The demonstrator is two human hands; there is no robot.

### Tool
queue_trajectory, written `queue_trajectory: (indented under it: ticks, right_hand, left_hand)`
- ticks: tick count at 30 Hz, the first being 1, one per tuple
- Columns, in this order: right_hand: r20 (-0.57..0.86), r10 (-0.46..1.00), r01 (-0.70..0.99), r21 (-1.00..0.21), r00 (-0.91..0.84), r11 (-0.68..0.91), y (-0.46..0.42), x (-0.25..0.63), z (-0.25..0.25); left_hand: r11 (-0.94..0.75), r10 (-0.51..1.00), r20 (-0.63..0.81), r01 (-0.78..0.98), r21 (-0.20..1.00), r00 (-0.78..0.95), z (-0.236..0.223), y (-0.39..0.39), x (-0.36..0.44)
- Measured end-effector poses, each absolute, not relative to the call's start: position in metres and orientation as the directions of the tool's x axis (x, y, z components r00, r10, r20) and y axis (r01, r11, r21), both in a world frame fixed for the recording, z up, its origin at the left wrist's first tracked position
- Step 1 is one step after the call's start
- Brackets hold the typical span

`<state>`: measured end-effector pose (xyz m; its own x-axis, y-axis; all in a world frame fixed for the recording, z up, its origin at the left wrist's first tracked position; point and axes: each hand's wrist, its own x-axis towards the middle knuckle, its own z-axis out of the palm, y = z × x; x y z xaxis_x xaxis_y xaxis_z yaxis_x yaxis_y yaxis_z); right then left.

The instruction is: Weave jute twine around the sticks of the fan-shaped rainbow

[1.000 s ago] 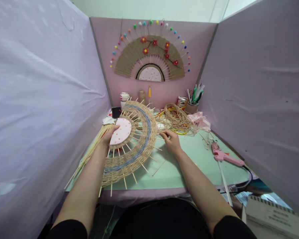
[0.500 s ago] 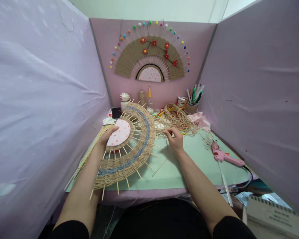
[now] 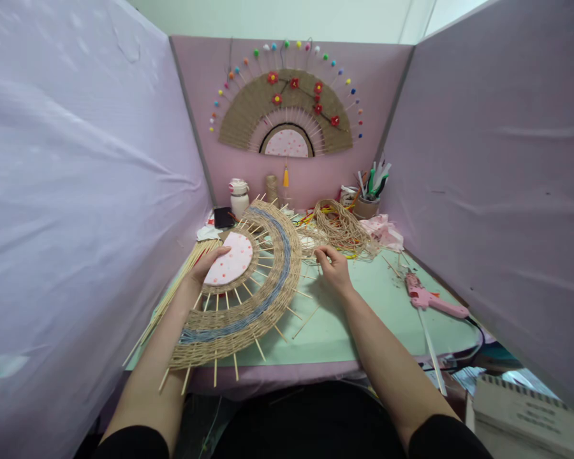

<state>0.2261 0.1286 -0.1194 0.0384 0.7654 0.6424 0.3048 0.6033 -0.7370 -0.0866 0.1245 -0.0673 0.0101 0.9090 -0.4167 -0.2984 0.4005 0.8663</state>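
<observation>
A half-round woven fan (image 3: 287, 268) is tilted above the table, made of tan twine with a blue-grey band over thin wooden sticks. Its inner half-disc (image 3: 232, 258) is pale pink with red spots. My left hand (image 3: 202, 268) is closed on this half-disc, thumb on top and fingers hidden underneath. Just right of the fan's outer edge, my right hand (image 3: 333, 268) is pinched shut. What looks like a thin strand of twine hangs from its fingertips, though it is faint. Bare stick ends poke out beyond the weave.
A heap of twine (image 3: 342, 226) lies behind my right hand. To the right rests a pink glue gun (image 3: 433, 301) with its cord. Loose sticks (image 3: 172, 296) lie at the left. A finished fan (image 3: 249, 108) hangs on the back panel, near a white bottle (image 3: 239, 199) and a tool cup (image 3: 367, 206).
The fan has turned slightly, its lower end swinging left and down and its outer edge shifting a little right. My right hand stays pinched, nearly in place.
</observation>
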Motion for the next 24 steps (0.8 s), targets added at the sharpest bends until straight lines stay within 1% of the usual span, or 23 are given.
queue_trajectory:
  ticks: [5,9,11,14,19,24]
  right_hand:
    - [0.589,0.808,0.266,-0.779,0.001,0.568,0.13,0.224,-0.124]
    - [0.534,0.842,0.245,-0.809,-0.077,0.535,0.13,0.223,-0.126]
    - [0.524,0.847,0.247,-0.813,-0.089,0.528,0.131,0.223,-0.126]
    - [0.53,0.846,0.263,-0.808,-0.066,0.527,0.131,0.223,-0.125]
    - [0.556,0.831,0.239,-0.807,0.004,0.539,0.135,0.225,-0.125]
    - [0.597,0.797,0.288,-0.782,0.09,0.553,0.136,0.227,-0.123]
  left_hand:
    - [0.424,0.899,-0.436,-0.309,0.851,0.033,-0.071,0.125,-0.083]
    - [0.449,0.89,-0.449,-0.308,0.839,0.074,-0.074,0.124,-0.077]
    - [0.451,0.89,-0.449,-0.317,0.834,0.085,-0.074,0.123,-0.075]
    - [0.458,0.885,-0.459,-0.337,0.823,0.08,-0.071,0.122,-0.073]
    - [0.468,0.877,-0.478,-0.326,0.821,0.052,-0.065,0.119,-0.068]
    - [0.504,0.862,-0.493,-0.288,0.814,0.116,-0.067,0.117,-0.065]
